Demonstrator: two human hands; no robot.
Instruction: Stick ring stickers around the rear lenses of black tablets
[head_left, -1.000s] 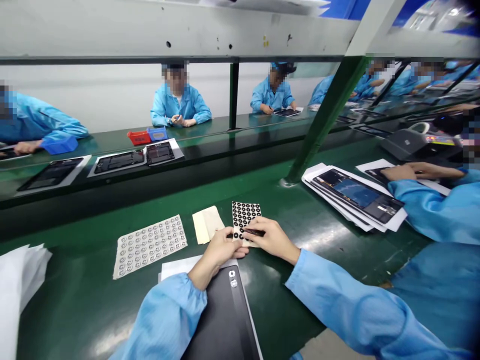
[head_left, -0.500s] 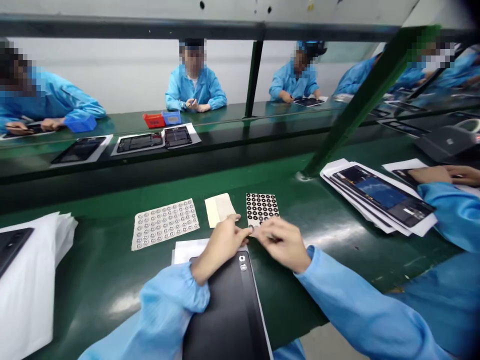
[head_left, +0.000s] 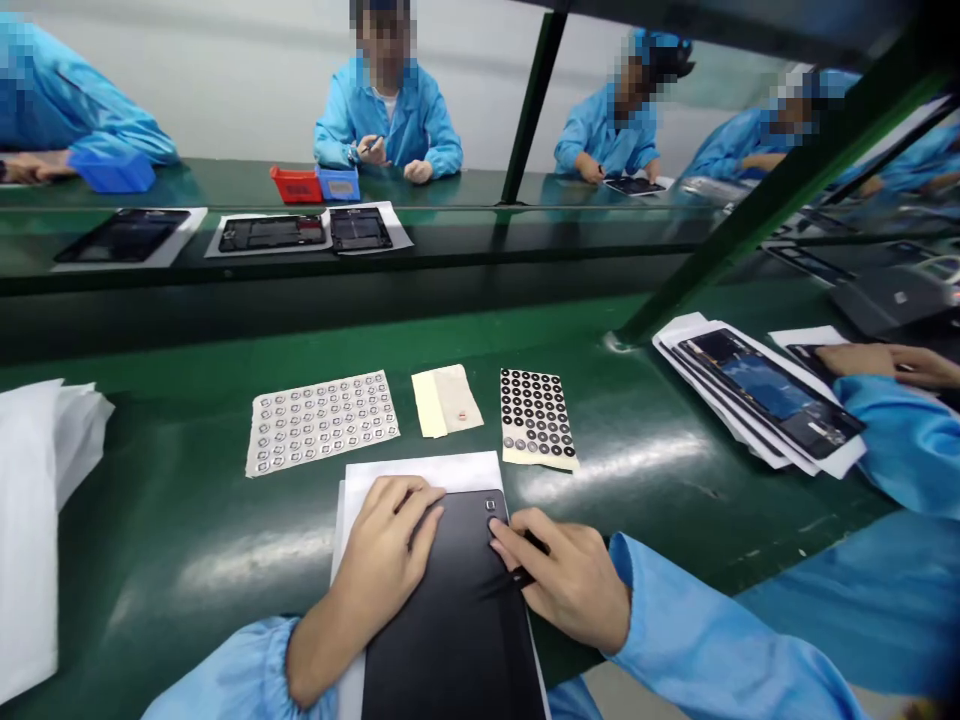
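A black flat panel [head_left: 450, 620] lies on white paper [head_left: 465, 468] in front of me. My left hand [head_left: 390, 560] rests on the panel's upper left part, fingers slightly spread, holding nothing. At the upper right corner, my right hand [head_left: 566, 575] holds dark tweezers [head_left: 510, 582], its fingertips touching the panel just below a small square camera opening [head_left: 490, 505]. Beyond the panel lie a sheet of square-patterned stickers [head_left: 322, 425], a cream and beige paper [head_left: 450, 400] and a sheet of black ring stickers [head_left: 536, 415].
Stacked panels on white paper [head_left: 772, 390] lie at the right, beside a co-worker's hand [head_left: 862, 360]. White wrapping [head_left: 30, 520] stands at the left. A green post [head_left: 697, 260] rises behind. Across the bench are people, red [head_left: 296, 186] and blue [head_left: 339, 185] bins.
Both hands have come back from the ring sticker sheet onto the black panel. My left hand has let go of the sheet and lies on the panel. The view has tilted down.
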